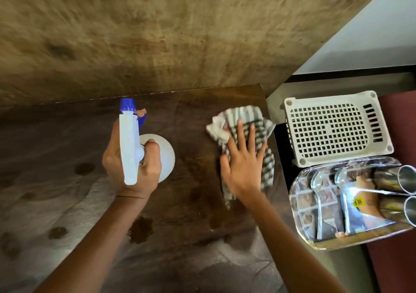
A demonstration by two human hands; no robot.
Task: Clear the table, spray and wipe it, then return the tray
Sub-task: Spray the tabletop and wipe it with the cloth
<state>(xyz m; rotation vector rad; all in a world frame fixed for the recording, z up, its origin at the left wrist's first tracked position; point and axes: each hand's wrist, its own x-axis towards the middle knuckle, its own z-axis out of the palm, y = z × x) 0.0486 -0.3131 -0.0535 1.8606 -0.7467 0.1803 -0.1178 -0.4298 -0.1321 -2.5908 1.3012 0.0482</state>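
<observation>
A dark wooden table [193, 112] runs along a mottled wall, with wet patches on its surface. My left hand [131, 169] grips a white spray bottle [129, 146] with a blue nozzle, held above the table's middle and pointing toward the wall. My right hand [243, 164] lies flat with fingers spread on a striped black-and-white cloth [245, 117], pressing it on the table's right end. A clear plastic tray [301, 205] sits off the table to the right, holding spoons and steel cups.
A white perforated plastic basket [333, 130] lies upside down right of the table, just behind the tray. Two steel cups [405, 180] lie on their sides in the tray. A wet spot [140, 228] sits near my left forearm.
</observation>
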